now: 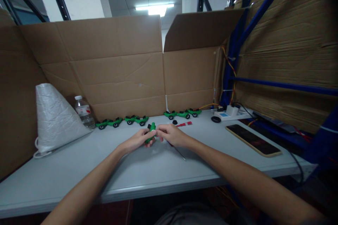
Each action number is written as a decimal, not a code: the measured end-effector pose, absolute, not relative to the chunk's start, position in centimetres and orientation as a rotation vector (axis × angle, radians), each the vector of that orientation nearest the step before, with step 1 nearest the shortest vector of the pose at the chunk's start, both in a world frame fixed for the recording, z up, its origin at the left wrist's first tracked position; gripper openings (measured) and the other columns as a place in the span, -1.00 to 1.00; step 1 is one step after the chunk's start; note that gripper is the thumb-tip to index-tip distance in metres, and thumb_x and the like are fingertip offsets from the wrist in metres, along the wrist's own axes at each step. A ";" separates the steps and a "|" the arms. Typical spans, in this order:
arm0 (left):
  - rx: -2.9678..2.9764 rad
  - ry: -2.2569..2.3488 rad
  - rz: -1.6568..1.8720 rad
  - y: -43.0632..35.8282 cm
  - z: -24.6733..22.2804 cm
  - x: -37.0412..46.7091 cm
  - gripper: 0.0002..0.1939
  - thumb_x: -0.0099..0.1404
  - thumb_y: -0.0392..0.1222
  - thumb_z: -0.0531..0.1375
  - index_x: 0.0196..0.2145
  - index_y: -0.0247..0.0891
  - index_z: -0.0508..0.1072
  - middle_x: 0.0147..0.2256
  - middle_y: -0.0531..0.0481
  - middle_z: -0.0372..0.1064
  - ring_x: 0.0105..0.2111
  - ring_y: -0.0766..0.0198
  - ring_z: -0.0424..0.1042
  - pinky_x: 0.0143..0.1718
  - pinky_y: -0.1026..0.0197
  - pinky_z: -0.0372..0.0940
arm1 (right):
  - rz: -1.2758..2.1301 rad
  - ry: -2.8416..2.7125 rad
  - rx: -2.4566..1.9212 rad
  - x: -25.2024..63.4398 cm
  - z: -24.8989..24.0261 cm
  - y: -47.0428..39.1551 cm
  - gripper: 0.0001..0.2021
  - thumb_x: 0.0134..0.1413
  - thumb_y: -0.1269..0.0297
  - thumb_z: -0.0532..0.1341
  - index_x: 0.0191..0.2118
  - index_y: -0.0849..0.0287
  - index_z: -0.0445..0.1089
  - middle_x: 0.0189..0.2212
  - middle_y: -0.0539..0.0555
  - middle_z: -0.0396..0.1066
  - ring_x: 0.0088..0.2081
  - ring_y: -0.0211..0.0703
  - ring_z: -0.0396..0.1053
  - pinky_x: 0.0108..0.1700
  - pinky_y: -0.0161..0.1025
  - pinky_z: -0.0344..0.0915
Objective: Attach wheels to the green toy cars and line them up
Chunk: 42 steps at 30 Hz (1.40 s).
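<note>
My left hand (138,140) is closed round a green toy car part (151,128), which it holds up over the table. A small black piece shows at the part's upper left. Close against it, on the right, my right hand (171,135) has its thumb and fingertips pinched together. Whatever lies between those fingertips is too small to make out. From under my right hand a thin metal shaft (180,152) points down and to the right; I cannot tell whether that hand holds it. Just beyond lie a black wheel (174,122) and a red tool (185,124).
Along the cardboard wall (118,77) stand several green toy cars (136,120). A silver bag (56,119) and a water bottle (83,111) are at left. A phone (253,140), black ring (216,119) and power strip (232,113) lie at right, beside the blue rack (233,52).
</note>
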State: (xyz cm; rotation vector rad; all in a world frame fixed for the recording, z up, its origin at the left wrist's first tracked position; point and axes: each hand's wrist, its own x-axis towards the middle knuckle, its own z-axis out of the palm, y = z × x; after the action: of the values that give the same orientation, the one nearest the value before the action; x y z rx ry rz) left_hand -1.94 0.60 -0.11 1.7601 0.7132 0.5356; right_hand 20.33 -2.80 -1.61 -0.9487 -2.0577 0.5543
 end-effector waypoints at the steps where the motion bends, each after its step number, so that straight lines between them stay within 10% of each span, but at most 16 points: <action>1: 1.768 0.710 0.536 0.5 0.0 -2.0 -0.46 0.37 0.28 0.22 -0.26 -0.34 0.54 -0.43 -0.04 0.40 -0.46 0.29 0.32 -0.45 0.26 0.11 | 0.566 -2.047 -0.948 20.4 -1.6 -2.7 -0.59 0.44 0.07 0.12 -0.41 0.19 0.42 -0.56 -0.06 0.35 -0.50 -0.27 0.21 -0.39 -0.30 0.06; 42: 1.896 0.759 0.523 0.9 -0.3 -2.0 -0.69 0.23 0.01 0.28 -0.35 -0.35 0.49 -0.45 0.00 0.41 -0.48 0.31 0.34 -0.40 0.25 0.23 | 0.720 -1.933 -0.983 19.1 -3.0 -2.5 -0.78 0.29 0.21 0.18 -0.38 0.18 0.35 -0.53 -0.05 0.38 -0.48 -0.26 0.24 -0.41 -0.31 0.07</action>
State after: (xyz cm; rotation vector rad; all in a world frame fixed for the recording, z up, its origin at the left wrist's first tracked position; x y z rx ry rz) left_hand -1.98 0.94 -0.31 1.8964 0.7585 0.5226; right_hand 19.13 -2.51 -2.96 -0.9831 -1.9327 0.7204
